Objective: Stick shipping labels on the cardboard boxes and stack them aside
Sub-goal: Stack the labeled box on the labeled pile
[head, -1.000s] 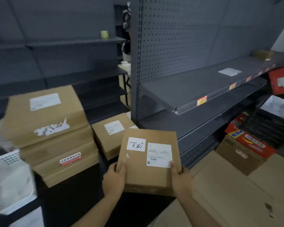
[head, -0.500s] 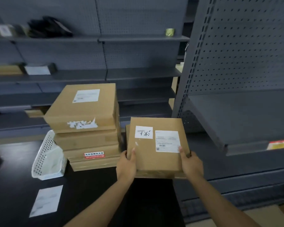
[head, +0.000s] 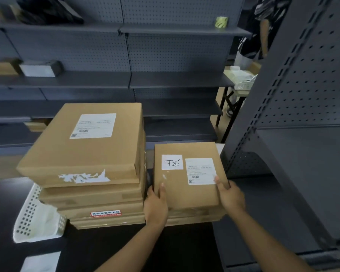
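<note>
A white perforated basket [head: 30, 211] stands on the dark table [head: 165, 250] at the near left, touching the left side of the tall stack of cardboard boxes [head: 90, 195]. It holds white paper or plastic material; its exact nature cannot be told.

The small cardboard box [head: 186, 193] is plain brown and flat, and sits just right of the tall stack, on top of another box [head: 196, 217] of similar footprint. Whether it rests fully on that box or is still borne by the hands cannot be told. Its top face carries two white labels: a handwritten label [head: 172, 162] at the far left and a printed shipping label [head: 200, 171] with barcode to its right.

The left hand [head: 155, 207] grips the near left edge of the small box, thumb on top. The right hand [head: 231, 196] grips the near right edge, thumb touching the corner of the shipping label.

The top box [head: 82, 152] of the tall stack bears a printed label [head: 93, 125] on its top and torn white sticker residue [head: 84, 177] on its near side. A lower box shows a red sticker [head: 105, 213].
</note>
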